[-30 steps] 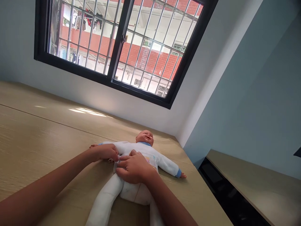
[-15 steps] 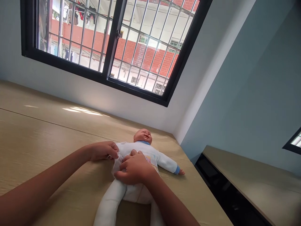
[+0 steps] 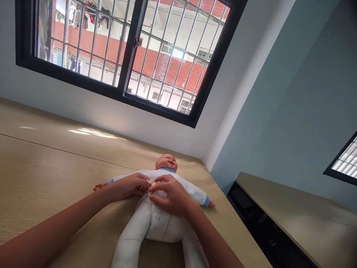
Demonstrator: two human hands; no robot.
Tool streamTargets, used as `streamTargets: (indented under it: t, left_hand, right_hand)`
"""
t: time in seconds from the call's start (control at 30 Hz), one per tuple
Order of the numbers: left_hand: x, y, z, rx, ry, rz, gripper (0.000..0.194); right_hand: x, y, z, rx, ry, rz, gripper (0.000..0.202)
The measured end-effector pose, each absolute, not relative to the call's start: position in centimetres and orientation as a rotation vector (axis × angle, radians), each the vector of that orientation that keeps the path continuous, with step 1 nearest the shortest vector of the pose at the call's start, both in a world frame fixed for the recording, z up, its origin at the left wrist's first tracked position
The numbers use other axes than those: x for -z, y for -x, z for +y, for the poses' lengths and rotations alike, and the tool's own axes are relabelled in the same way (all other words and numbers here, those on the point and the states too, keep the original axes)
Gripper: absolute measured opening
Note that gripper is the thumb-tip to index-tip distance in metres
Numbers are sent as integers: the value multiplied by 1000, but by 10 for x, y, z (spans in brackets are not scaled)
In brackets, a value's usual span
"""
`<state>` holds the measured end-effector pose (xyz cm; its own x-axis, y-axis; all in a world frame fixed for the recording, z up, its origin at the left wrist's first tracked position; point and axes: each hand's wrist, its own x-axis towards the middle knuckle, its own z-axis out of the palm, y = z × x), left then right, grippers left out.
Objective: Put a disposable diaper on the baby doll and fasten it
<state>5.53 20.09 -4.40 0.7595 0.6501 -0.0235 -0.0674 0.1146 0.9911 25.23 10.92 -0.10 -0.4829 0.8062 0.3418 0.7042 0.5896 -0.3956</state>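
Note:
A baby doll (image 3: 168, 162) lies on its back on the wooden table, arms spread, in a white top with blue cuffs. Round its hips is a white diaper (image 3: 164, 227) with a thin coloured line down the front. At the doll's waist, my left hand (image 3: 132, 187) pinches the diaper's upper edge on the left side. Close beside it, my right hand (image 3: 171, 195) has its fingers bent against the front waist of the diaper, thumb and fingertips closed on the edge. Both hands partly hide the waist and the print on the top.
The wooden table (image 3: 55, 167) reaches back to the wall under a barred window (image 3: 122, 48). To the right, past the table's edge, stands another wooden table (image 3: 295, 212) with a dark side, a gap between them.
My left hand has moved right, bringing the diaper's side in to the front of the waist. My right hand has shifted slightly right. The doll's arm on the left now shows.

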Motion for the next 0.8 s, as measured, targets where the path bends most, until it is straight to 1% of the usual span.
streamTargets:
  t: [0.1,0.17,0.3,0.4,0.47,0.53,0.57,0.63,0.73,0.8]
  left_hand:
    - [43,-59,200,-551,-1427,541,12]
    - [44,-62,200,-558,-1464,563,15]
    - [45,-68,200,-552,-1606,610,19]
    - [41,-74,197,-524,-1705,638,23]
    - [36,-77,193,-483,-1807,640,17]
    - [31,-78,188,-456,-1903,615,8]
    - [29,-77,186,-458,-1931,602,9]
    - [26,-73,183,-477,-1932,585,20]
    - [27,-70,180,-477,-1943,560,34]
    - [30,-71,179,-519,-2028,628,36]
  right_hand:
    - [6,-258,112,-305,1213,-2325,22]
    - [9,-257,114,-321,1242,-2283,30]
    - [11,-254,116,-334,1370,-2154,52]
    - [11,-253,115,-355,1375,-2140,55]
    - [12,-253,115,-358,1373,-2142,54]
    - [13,-253,116,-372,1355,-2144,56]
    - [13,-254,117,-390,1340,-2142,57]
    - [12,-256,118,-464,1309,-2134,60]
    - [7,-264,119,-683,1275,-2074,67]
    - [4,-272,119,-828,1229,-2000,69]
